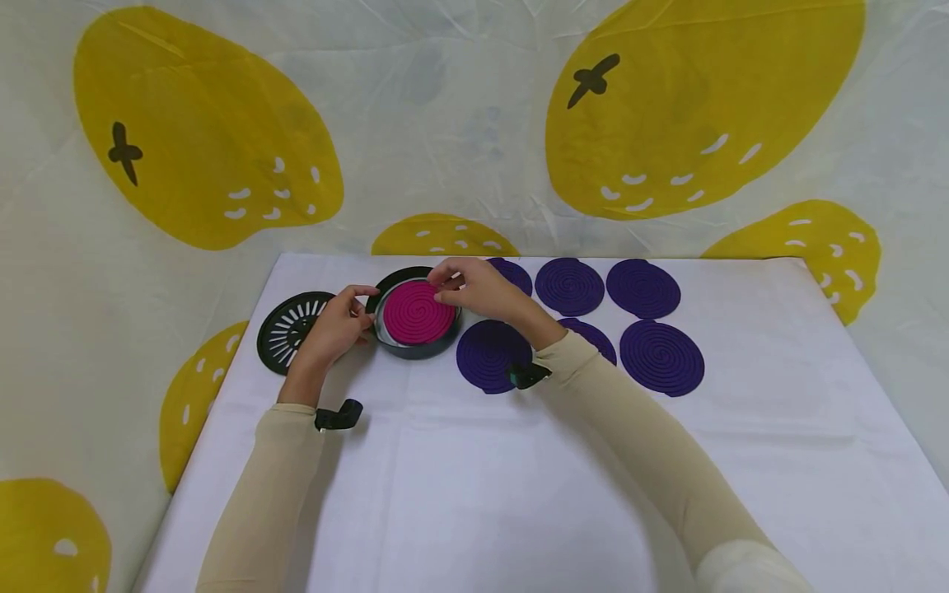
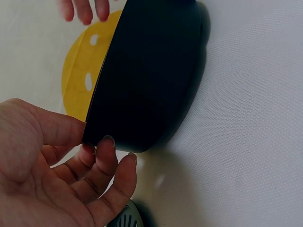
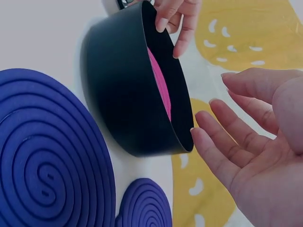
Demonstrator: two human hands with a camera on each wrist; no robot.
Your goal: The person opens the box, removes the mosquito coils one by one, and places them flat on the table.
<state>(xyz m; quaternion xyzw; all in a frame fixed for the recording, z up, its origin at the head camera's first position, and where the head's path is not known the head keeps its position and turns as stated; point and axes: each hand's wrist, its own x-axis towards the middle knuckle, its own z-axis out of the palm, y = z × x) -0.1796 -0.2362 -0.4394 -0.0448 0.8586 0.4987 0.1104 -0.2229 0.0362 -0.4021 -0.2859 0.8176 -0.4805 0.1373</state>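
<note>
A pink mosquito coil (image 1: 418, 313) lies inside a round black tin (image 1: 415, 352) at the back left of the table. My left hand (image 1: 337, 328) pinches the tin's near-left rim between thumb and fingers, as the left wrist view also shows on the tin's dark side (image 2: 142, 71). Above the tin's right side hovers my right hand (image 1: 483, 290), its fingers spread and loosely bent, holding nothing. In the right wrist view one of its fingertips is close to the tin's rim; whether they touch, I cannot tell. A black slotted lid (image 1: 296, 331) lies left of the tin, partly behind my left hand.
Several purple mosquito coils (image 1: 662, 357) lie flat in two rows right of the tin, some partly under my right arm. The white cloth-covered table (image 1: 474, 494) ends at a curtain (image 1: 445, 123) printed with yellow fruit.
</note>
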